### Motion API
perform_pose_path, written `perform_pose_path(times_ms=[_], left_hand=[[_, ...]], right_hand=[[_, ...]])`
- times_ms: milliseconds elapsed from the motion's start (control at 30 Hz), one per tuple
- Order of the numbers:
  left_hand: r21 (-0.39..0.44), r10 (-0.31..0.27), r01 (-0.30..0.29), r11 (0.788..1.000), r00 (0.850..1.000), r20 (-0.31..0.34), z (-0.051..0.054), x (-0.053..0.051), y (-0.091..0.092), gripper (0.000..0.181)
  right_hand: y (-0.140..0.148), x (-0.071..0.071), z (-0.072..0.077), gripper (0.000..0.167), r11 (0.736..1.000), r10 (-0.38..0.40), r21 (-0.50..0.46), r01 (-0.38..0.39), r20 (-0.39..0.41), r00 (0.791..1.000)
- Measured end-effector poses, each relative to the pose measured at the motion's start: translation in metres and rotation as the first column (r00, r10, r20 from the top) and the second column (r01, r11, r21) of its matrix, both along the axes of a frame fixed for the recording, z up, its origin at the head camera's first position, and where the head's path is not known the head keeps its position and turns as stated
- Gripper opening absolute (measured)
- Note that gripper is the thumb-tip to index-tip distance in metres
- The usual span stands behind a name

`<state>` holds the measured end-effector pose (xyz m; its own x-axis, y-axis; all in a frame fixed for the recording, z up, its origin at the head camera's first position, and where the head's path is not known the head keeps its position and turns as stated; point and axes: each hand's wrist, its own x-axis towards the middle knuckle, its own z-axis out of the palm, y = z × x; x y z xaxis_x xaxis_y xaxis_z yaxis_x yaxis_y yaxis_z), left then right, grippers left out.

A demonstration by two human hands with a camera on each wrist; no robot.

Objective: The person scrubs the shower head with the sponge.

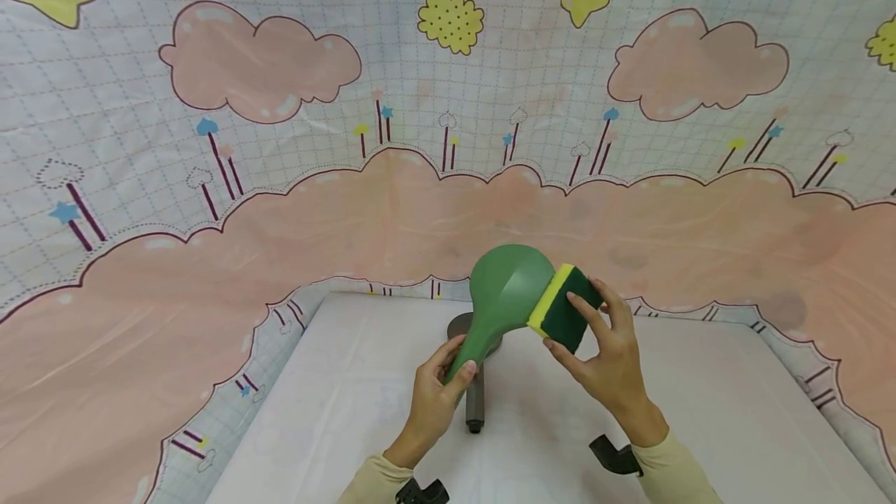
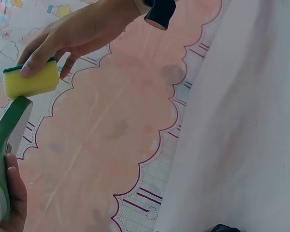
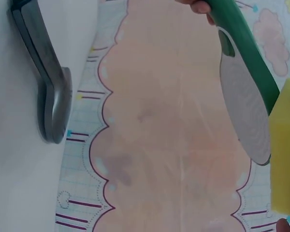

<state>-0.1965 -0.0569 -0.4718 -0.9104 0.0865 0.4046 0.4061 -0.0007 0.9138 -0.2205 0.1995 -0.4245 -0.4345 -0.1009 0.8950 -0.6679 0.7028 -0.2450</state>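
A green handheld shower head (image 1: 511, 286) is held up above the table, its smooth green back towards the head camera. My left hand (image 1: 437, 395) grips it by the handle. In the right wrist view its pale grey round face (image 3: 241, 96) shows, with fine concentric lines. My right hand (image 1: 612, 356) pinches a yellow and dark green sponge (image 1: 570, 306) between thumb and fingers. The sponge's yellow side rests against the edge of the shower head. From the left wrist, the sponge (image 2: 34, 83) is seen at the tip of the shower head (image 2: 5, 130).
Beneath my hands, a dark grey handheld shower head (image 1: 475, 407) lies on the white table (image 1: 315, 395), partly covered by the green one. Behind the table hangs a patterned cloth (image 1: 210, 278) with pink clouds. Black straps (image 1: 616, 455) are at both wrists.
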Motion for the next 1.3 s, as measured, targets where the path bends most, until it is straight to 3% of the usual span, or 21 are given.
perform_pose_path(times_ms=[133,367,633,967,1300], left_hand=[[0.001,-0.007,0.007,1.000,1.000,0.009,0.001,0.000,0.001,0.045],[-0.043,0.038,-0.036,0.998,0.997,0.063,-0.001,-0.002,0.003,0.060],[0.001,0.046,-0.046,0.999,0.994,0.103,-0.003,-0.006,0.004,0.049],[0.123,-0.036,0.009,0.992,0.976,0.213,-0.002,-0.008,0.004,0.047],[0.092,-0.055,0.035,0.995,0.975,0.215,0.001,-0.009,-0.001,0.050]], right_hand=[[-0.001,0.000,-0.002,0.072,1.000,0.011,-0.002,-0.011,-0.001,1.000],[-0.006,0.001,-0.004,0.072,1.000,0.028,0.003,-0.028,-0.012,1.000],[-0.014,0.004,-0.005,0.068,0.998,0.049,0.049,-0.045,-0.076,0.996],[-0.020,0.005,-0.006,0.065,0.993,0.076,0.102,-0.064,-0.119,0.990],[-0.012,-0.001,0.000,0.065,0.993,0.045,0.115,-0.027,-0.164,0.985]])
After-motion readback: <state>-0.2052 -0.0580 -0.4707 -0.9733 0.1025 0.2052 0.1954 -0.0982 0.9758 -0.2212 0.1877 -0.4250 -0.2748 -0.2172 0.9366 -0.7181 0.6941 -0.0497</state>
